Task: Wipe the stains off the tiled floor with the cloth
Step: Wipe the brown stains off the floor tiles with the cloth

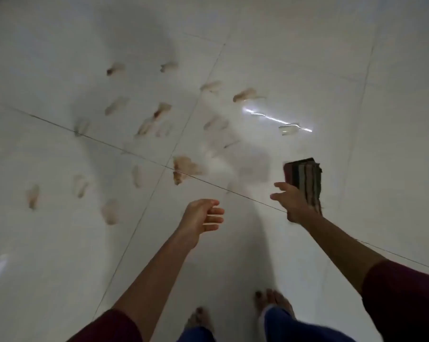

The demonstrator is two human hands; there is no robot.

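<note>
Several brown smeared stains mark the white tiled floor (pixel 258 230), among them a dark patch (pixel 184 169) at the tile joint and fainter ones (pixel 159 117) farther off. My right hand (pixel 292 203) holds a folded striped cloth (pixel 304 181) out in the air above the floor, fingers curled round its lower part. My left hand (pixel 203 215) hangs free over the floor with loosely curled fingers, holding nothing. Both hands are above the floor, nearer to me than the stains.
My bare feet (pixel 272 302) stand on the tiles at the bottom of the view. A bright light reflection (pixel 277 118) streaks the floor at the right of the stains. Grout lines cross the floor diagonally.
</note>
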